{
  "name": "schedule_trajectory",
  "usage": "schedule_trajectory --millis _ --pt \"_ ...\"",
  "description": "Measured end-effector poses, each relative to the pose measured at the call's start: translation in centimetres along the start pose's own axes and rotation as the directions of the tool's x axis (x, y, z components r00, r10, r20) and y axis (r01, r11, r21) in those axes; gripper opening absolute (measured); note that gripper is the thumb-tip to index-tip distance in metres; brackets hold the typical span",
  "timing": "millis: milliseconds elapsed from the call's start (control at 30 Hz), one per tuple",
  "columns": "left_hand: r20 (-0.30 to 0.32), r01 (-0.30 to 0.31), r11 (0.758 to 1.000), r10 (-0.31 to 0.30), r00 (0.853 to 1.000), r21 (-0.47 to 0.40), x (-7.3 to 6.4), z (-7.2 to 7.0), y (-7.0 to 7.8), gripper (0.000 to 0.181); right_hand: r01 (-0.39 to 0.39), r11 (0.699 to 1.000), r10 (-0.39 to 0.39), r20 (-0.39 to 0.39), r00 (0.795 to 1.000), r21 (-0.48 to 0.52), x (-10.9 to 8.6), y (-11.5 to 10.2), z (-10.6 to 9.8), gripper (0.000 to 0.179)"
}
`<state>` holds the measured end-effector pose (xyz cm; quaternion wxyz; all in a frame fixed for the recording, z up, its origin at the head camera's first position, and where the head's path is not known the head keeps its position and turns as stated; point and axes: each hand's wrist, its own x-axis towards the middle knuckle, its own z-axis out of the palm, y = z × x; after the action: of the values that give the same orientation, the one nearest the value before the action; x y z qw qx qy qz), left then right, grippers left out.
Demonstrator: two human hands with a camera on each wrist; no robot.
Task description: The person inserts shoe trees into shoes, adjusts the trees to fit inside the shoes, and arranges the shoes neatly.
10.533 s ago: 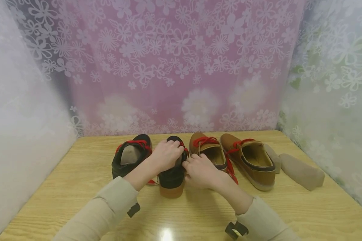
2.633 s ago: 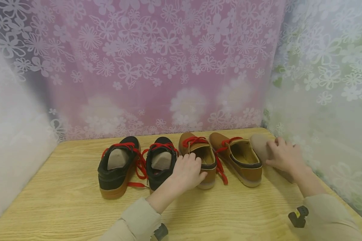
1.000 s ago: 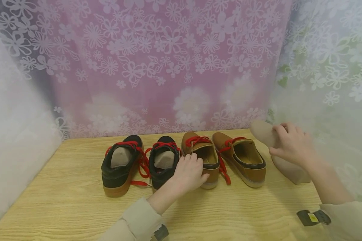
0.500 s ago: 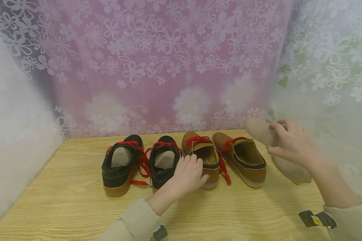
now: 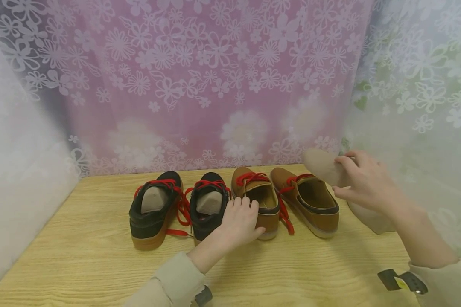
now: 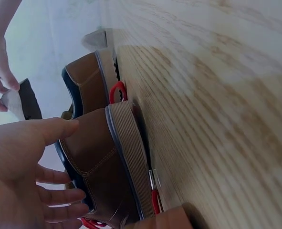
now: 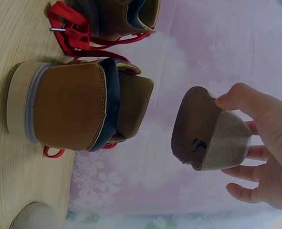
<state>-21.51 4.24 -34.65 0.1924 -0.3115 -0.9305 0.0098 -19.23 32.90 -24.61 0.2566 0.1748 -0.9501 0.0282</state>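
My right hand [image 5: 369, 183] pinches a beige moulded shoe insert [image 5: 322, 166] above the table, rounded toe pointing left. Its hollow end, with a dark mark inside, shows in the right wrist view, where thumb and fingers grip its side. The insert hangs behind and above the right brown shoe [image 5: 319, 224], whose opening is bare. My left hand [image 5: 240, 221] is at the heel of the left brown shoe [image 5: 269, 226], fingers loosely extended; in the left wrist view the thumb and fingers lie over its collar. A second insert [image 5: 372, 217] lies on the table, partly behind my right hand.
Two black shoes [image 5: 147, 228] with red laces stand to the left, each with a beige insert [image 5: 153, 200] inside. A loose red lace [image 5: 176, 233] trails between them. A flowered curtain [image 5: 215, 85] closes off the back of the wooden table [image 5: 100, 273].
My right hand has lifted one insert off the table and moved it left towards the right brown shoe. My left hand, earlier at a black shoe, now stays by the left brown shoe.
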Motion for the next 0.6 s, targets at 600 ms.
schedule_trajectory --millis 600 --pt "-0.05 -0.065 0.995 0.069 0.996 0.073 -0.5 0.6 -0.7 0.068 0.299 0.953 -0.29 -0.133 0.948 0.046 0.9 -1.8 0.7 0.059"
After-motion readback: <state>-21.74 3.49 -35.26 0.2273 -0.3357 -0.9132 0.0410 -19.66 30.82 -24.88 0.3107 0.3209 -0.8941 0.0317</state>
